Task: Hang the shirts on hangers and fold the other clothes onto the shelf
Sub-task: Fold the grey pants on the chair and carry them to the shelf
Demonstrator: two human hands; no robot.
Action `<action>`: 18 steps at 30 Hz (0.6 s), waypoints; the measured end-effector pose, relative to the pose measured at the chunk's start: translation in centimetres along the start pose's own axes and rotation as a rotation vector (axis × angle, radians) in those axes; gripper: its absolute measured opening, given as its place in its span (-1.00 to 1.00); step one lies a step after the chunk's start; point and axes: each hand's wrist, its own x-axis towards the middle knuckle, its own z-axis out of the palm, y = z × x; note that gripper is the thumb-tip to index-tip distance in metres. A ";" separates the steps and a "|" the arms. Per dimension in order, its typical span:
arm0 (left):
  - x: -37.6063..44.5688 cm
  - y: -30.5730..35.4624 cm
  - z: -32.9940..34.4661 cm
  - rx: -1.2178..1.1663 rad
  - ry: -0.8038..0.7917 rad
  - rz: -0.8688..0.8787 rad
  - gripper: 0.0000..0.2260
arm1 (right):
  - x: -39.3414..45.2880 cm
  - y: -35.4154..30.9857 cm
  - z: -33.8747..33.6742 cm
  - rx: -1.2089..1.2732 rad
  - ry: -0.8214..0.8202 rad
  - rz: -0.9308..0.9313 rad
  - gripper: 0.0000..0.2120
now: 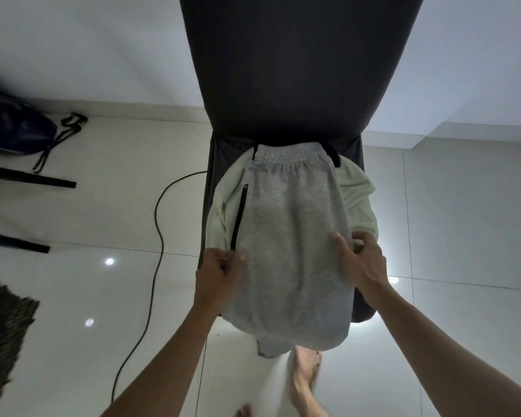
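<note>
Glossy white floor tiles (109, 212) surround a dark chair (283, 70), where grey shorts (286, 236) lie spread on the seat over a pale green garment (360, 203), legs hanging off the near edge. The left hand (220, 272) pinches the left side seam; the right hand (358, 260) grips the right edge. Soft, light knit, likely limp and drapey; the stiffer waistband and side seams look the best holds.

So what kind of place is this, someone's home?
Most likely a room in a home. Grey shorts and a pale green garment lie on a dark chair; a drawstring bag and a black cable lie on a glossy tiled floor.
</note>
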 end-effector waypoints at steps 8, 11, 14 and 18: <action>-2.9 -8.8 0.2 0.079 -0.108 0.097 -0.85 | -6.5 9.3 1.7 0.098 -0.079 0.041 -0.68; -3.3 -10.0 0.0 -0.219 -0.069 0.097 -0.76 | -7.6 11.2 1.9 0.270 0.017 0.000 -0.66; -4.0 -12.4 0.8 -0.137 -0.194 0.093 -0.61 | -8.8 13.5 3.1 0.416 -0.051 0.039 -0.50; -3.4 -16.9 2.7 -0.100 -0.253 0.052 -0.50 | -9.6 17.7 5.0 0.456 -0.223 0.098 -0.41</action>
